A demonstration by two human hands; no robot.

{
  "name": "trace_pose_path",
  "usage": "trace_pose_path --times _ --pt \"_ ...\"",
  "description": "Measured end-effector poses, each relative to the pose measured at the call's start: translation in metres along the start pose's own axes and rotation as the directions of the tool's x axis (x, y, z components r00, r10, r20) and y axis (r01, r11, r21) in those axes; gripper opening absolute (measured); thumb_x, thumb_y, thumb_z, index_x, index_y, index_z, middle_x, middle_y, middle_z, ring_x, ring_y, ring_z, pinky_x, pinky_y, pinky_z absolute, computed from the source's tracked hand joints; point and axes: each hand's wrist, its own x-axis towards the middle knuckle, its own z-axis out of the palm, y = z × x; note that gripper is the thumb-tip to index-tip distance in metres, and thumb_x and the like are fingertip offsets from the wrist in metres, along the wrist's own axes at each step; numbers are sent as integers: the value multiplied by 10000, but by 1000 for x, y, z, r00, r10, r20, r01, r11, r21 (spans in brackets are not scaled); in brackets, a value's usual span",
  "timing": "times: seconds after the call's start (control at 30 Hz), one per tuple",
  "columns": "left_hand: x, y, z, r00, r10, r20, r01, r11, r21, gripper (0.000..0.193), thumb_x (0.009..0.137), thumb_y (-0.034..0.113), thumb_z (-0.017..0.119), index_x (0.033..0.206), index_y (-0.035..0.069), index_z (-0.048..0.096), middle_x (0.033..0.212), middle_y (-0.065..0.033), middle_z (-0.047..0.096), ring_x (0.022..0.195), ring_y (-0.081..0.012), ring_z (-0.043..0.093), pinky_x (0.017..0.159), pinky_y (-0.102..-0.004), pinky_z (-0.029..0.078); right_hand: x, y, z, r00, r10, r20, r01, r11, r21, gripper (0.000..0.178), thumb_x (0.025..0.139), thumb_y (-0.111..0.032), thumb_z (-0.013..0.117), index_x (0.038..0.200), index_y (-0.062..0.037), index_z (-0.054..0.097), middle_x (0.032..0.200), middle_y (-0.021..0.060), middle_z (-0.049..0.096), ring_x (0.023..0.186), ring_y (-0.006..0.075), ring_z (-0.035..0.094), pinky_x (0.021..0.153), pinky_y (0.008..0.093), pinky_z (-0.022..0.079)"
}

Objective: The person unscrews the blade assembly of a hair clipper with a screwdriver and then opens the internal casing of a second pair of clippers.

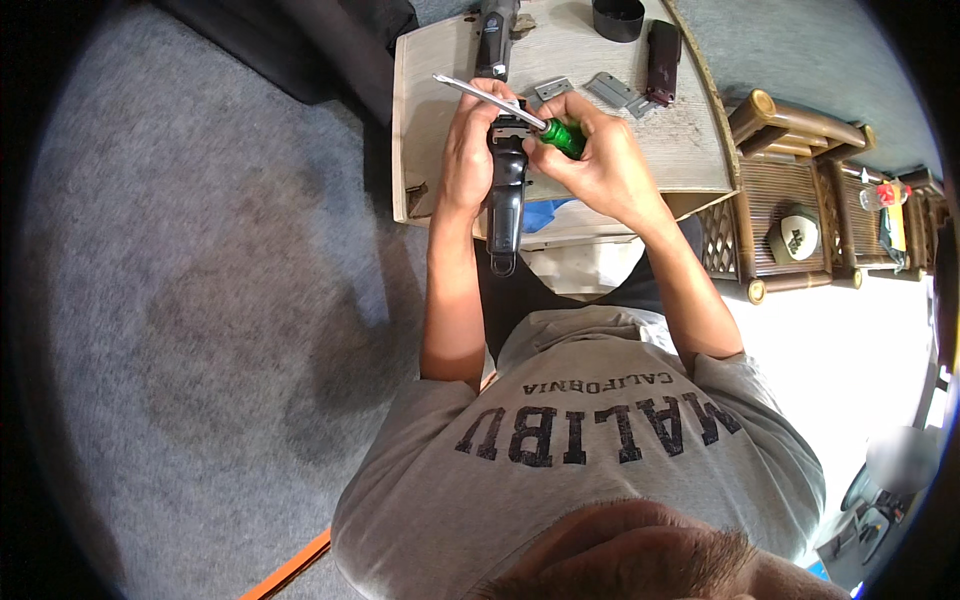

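My left hand (467, 160) is closed around the head end of a black hair clipper (507, 205), whose tapered body hangs toward me and ends in a hanging loop. A screwdriver (562, 138) with a green handle lies tucked in my right hand (612, 165). Its metal shaft slants up and left, passing above the clipper head and the left fingers. The right thumb and fingertips are close beside the clipper head; whether they touch it I cannot tell. Near the hands, two metal clipper blade pieces, one a blade plate (612, 90) and the other a smaller blade (551, 90), rest on the table.
The small wooden table (440, 130) also bears a second dark clipper (494, 45), a maroon clipper-like body (662, 60) and a round black cup (618, 20). To the right stand bamboo chairs (780, 180), with a cap (794, 237) and a plastic bottle (882, 196) on them.
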Motion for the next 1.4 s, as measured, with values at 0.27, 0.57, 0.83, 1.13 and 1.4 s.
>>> trace_pose_path --times 0.27,0.57,0.83,1.13,1.4 --pt "-3 15 6 987 -141 75 154 965 -214 244 1081 288 427 1117 70 529 928 -120 666 712 -183 689 567 -349 616 8 2 -25 990 104 93 -125 955 269 280 927 -206 766 1087 5 675 848 19 709 786 53 617 711 247 503" --pt "-5 15 6 983 -150 109 171 959 -227 225 1079 273 395 1133 82 501 964 -144 656 734 -211 680 589 -369 627 89 -15 -114 972 37 -233 -140 884 -445 344 868 -253 689 993 67 699 743 181 690 742 266 719 690 435 561" --pt "-4 14 5 977 -176 119 203 935 -289 212 1083 273 411 1136 89 500 961 -143 652 749 -214 679 589 -372 618 140 41 -134 977 70 -203 -199 645 -738 450 824 -347 753 1032 51 730 951 318 734 940 484 722 828 519 583" --pt "-3 10 3 978 -156 140 193 932 -307 228 1082 292 430 1155 92 511 977 -143 653 755 -213 683 594 -374 618 139 43 -124 977 55 -205 -194 626 -755 459 834 -360 742 1056 41 735 970 315 738 957 468 729 828 524 582" --pt "-5 12 4 978 -168 126 198 935 -295 230 1084 298 426 1142 94 517 982 -141 654 753 -206 685 600 -365 621 79 -10 -90 991 -50 -121 -14 881 -473 313 915 -294 745 1041 -8 751 776 162 665 737 271 642 658 405 517"
